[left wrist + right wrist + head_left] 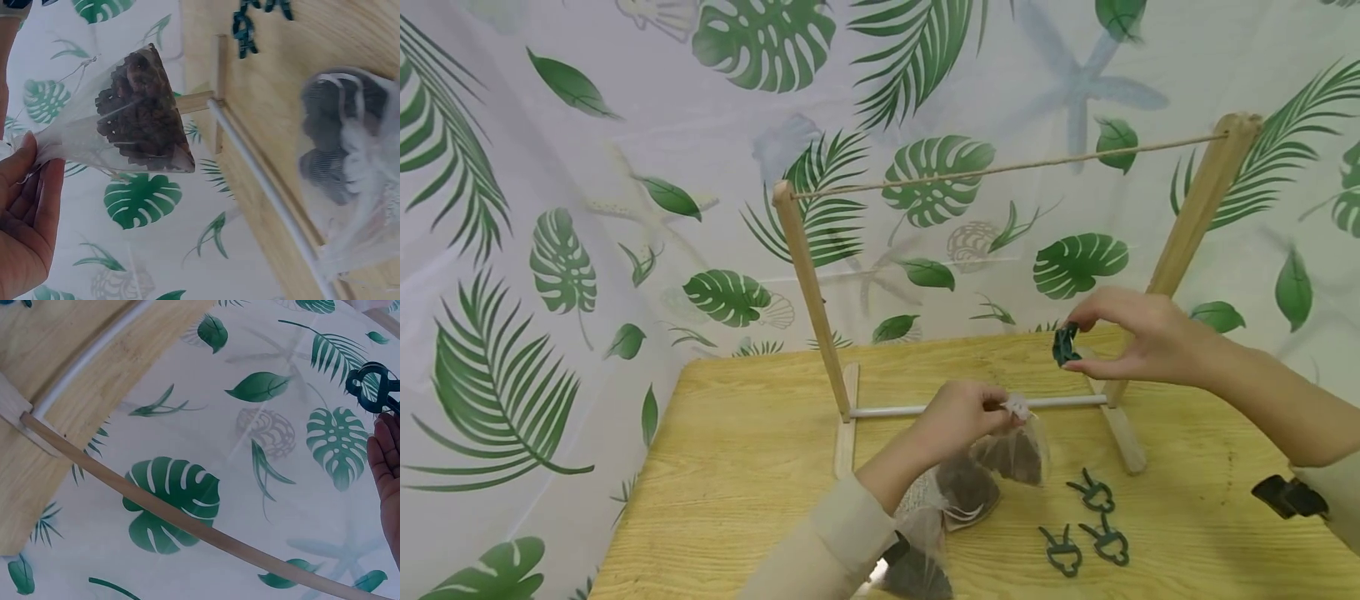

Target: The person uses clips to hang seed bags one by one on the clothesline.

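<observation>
My left hand (958,417) pinches the gathered white neck of a sheer drawstring bag (1018,457), which hangs just above the table. Dark brown lumpy pieces fill its lower part, plainest in the left wrist view, where the bag (140,115) hangs from the fingertips. Farther right and higher, my right hand (1150,337) holds a dark green clip (1063,344) between thumb and fingers, near the right post. Of that clip (370,389), the right wrist view shows rounded loops at its edge. Several more sheer bags (966,490) with dark contents lie below my left hand.
A wooden stand has two posts (812,300), a rope (1000,169) strung between their tops and a white bar (887,411) low down. Three green clips (1107,543) lie on the wooden table (737,467) at the front right. Behind hangs a leaf-print cloth (865,108).
</observation>
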Demonstrator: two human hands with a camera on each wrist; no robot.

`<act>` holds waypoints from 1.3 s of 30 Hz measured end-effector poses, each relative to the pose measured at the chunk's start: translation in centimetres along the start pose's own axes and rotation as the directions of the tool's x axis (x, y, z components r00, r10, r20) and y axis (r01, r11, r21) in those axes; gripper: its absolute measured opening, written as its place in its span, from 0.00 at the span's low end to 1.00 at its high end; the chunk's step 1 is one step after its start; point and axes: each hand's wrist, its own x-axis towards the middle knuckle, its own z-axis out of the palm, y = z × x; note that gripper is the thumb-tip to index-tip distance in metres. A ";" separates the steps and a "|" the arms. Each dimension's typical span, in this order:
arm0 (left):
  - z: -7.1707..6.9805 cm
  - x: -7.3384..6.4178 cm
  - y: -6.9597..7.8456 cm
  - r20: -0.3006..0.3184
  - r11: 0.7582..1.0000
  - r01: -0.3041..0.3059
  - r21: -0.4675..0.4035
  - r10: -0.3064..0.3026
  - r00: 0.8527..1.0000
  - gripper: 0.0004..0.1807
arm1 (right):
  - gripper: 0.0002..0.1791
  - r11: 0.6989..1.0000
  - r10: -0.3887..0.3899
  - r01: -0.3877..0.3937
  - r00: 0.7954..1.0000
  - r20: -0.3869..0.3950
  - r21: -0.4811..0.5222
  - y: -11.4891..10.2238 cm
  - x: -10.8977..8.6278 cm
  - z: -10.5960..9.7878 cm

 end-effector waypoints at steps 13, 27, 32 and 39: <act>-2.5 2.6 2.8 -0.056 0.940 0.032 -0.339 -0.054 0.997 0.08 | 0.32 0.998 -0.010 0.009 1.000 -0.017 -0.058 0.3 1.4 -4.2; -4.6 4.9 5.8 -0.150 0.944 -0.060 -0.324 0.012 0.989 0.12 | 0.38 0.972 0.011 -0.006 1.000 0.018 -0.233 0.4 3.6 -8.5; -5.3 5.7 7.0 -0.188 0.929 -0.075 -0.362 0.006 0.982 0.16 | 0.41 0.959 0.064 -0.057 0.998 0.015 -0.279 0.6 4.1 -10.0; -5.8 7.0 8.8 -0.231 0.916 -0.121 -0.382 0.032 0.972 0.13 | 0.44 0.939 0.144 -0.133 0.989 0.011 -0.317 0.8 4.5 -11.6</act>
